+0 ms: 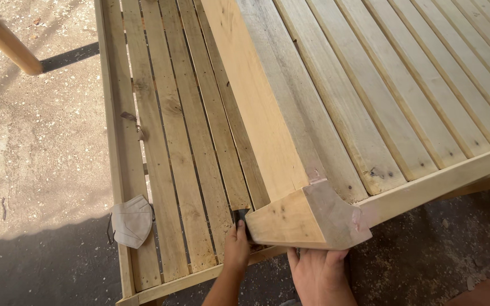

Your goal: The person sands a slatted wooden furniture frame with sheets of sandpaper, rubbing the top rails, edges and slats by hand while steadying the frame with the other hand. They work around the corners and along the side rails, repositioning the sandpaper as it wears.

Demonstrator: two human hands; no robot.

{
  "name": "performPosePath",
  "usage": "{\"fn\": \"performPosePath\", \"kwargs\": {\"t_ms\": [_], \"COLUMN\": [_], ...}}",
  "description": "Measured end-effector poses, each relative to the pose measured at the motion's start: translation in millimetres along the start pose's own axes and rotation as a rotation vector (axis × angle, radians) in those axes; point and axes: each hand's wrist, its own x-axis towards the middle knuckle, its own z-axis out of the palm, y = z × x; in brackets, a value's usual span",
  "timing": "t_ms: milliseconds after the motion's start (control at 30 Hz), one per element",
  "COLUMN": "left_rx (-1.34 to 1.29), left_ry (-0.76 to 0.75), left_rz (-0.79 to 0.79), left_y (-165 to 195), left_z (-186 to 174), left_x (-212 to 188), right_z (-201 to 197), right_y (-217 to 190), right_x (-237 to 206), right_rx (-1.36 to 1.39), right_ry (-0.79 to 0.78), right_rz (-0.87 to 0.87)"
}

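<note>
A view from above looks down on two slatted wooden frames stacked at an angle on sandy ground. The lower slatted frame (171, 170) lies flat at the left, its pale boards running away from the viewer. The upper slatted frame (381, 96) rests over it on the right, with a thick beam along its left edge ending in a chunky wooden corner block (307, 218) near the bottom middle.

The person's left hand (237, 246) reaches up from the bottom edge, fingers closed around a small dark object (240, 215) pressed against the left face of the corner block, just where the block meets the lower frame's boards. What the object is cannot be told. The right hand (319, 272) lies spread open, palm against the underside of the corner block, fingers flat and gripping nothing.

A grey folded face mask (132, 221) sits on the lower frame's left rail, near its front corner. A round wooden pole (7, 39) crosses the top left corner.
</note>
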Motion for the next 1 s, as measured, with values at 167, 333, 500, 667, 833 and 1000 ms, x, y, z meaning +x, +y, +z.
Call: {"fn": "performPosePath", "kwargs": {"t_ms": [167,333,500,667,833,1000], "left_rx": [0.205,0.442,0.47,0.464,0.211,-0.085], "left_ry": [-0.378,-0.4,-0.319,-0.33,-0.397,-0.211], "left_rz": [0.105,-0.032,-0.026,-0.154,-0.134,-0.185], "left_y": [58.9,98.6,65.3,69.6,94.1,135.7], "left_z": [-22.3,-19.1,-8.8,-0.6,-23.6,-69.1], "left_x": [-6.4,-23.3,17.3,14.1,-23.8,-36.6], "right_z": [-22.2,-17.4,-22.1,-10.9,20.8,39.1], "right_y": [14.7,25.7,28.7,25.1,10.5,-22.4], "right_x": [8.0,15.4,4.5,3.3,0.9,1.7], "right_rx": [0.026,0.114,0.126,0.13,0.054,-0.446], "right_ry": [-0.022,0.103,0.048,0.1,-0.024,0.134], "right_rz": [0.002,0.031,-0.004,0.031,-0.007,-0.324]}}
